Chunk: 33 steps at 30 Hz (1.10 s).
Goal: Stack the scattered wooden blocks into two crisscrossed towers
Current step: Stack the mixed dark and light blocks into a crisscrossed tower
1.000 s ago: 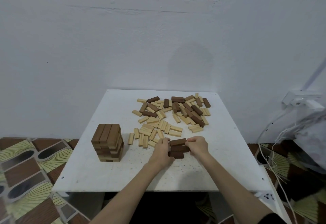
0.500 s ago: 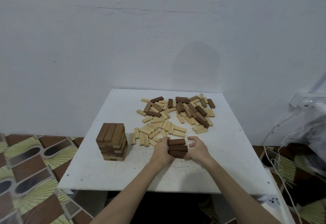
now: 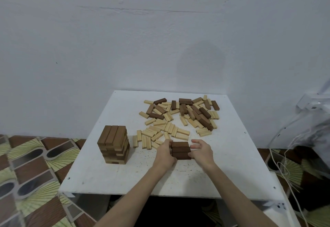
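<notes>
Crowding dark blocks (image 3: 180,150): pale blocks (image 3: 161,133)

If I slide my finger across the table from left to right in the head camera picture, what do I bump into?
block tower → row of pale blocks → left hand → three dark blocks → right hand → bare table edge
</notes>
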Available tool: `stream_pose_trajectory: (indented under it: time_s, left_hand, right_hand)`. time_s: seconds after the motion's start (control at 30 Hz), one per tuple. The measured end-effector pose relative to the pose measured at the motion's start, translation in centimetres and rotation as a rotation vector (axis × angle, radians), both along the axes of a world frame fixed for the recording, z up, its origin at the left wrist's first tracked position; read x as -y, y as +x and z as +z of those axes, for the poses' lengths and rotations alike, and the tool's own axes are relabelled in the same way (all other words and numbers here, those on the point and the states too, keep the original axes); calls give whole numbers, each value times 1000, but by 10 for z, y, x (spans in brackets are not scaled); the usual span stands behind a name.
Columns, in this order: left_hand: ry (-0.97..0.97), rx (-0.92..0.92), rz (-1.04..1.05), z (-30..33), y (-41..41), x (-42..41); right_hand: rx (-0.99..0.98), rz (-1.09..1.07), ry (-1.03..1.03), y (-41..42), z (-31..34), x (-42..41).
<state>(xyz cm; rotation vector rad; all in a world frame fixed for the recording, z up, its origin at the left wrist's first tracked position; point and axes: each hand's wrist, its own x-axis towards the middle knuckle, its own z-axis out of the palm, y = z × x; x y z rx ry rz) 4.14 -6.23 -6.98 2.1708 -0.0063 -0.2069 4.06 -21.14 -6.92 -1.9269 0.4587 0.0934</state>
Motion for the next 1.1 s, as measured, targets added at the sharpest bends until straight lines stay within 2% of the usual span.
stream_pose_trajectory:
  time_s: [0.63, 1.1]
  left_hand:
    - [-75, -55, 55, 4, 0, -1]
    - [-77, -63, 71, 7, 1, -1]
  right_hand:
    - [67, -169, 34, -2, -14, -8]
    - [114, -140, 7, -4, -11, -10]
